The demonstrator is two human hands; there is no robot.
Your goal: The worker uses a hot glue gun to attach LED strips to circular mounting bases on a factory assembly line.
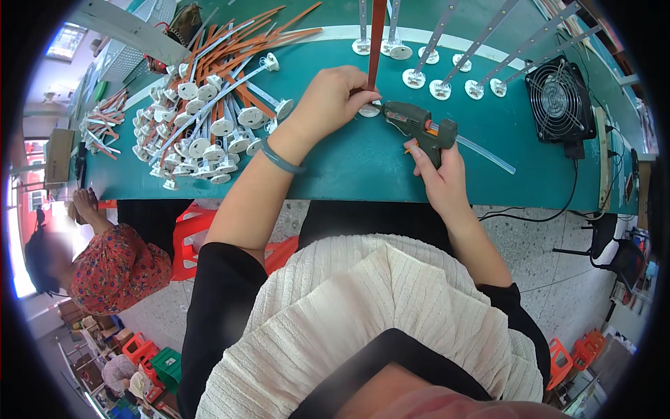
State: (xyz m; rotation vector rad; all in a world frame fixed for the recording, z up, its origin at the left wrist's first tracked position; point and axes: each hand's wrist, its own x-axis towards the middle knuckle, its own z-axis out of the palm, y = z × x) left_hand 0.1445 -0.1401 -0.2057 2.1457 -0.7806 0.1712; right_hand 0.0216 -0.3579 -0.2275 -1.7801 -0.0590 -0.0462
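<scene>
My left hand [342, 98] is closed, pinching the lower end of an upright orange-brown strip [377, 45] just above a white round base [370, 110] on the green table. My right hand [444, 176] is wrapped round the grip of a dark green hot glue gun [412, 119], a finger at its orange trigger. The gun's nozzle points left and sits close to the strip's foot; whether it touches cannot be seen. From the gun's rear a long translucent glue stick [488, 155] sticks out to the right.
Left lies a heap of strips with white round bases [202, 140]. Several upright LED strips on round bases [441, 89] stand at the back right. A black fan [562, 98] with a cable is at the right. Another person [118, 265] sits on the left.
</scene>
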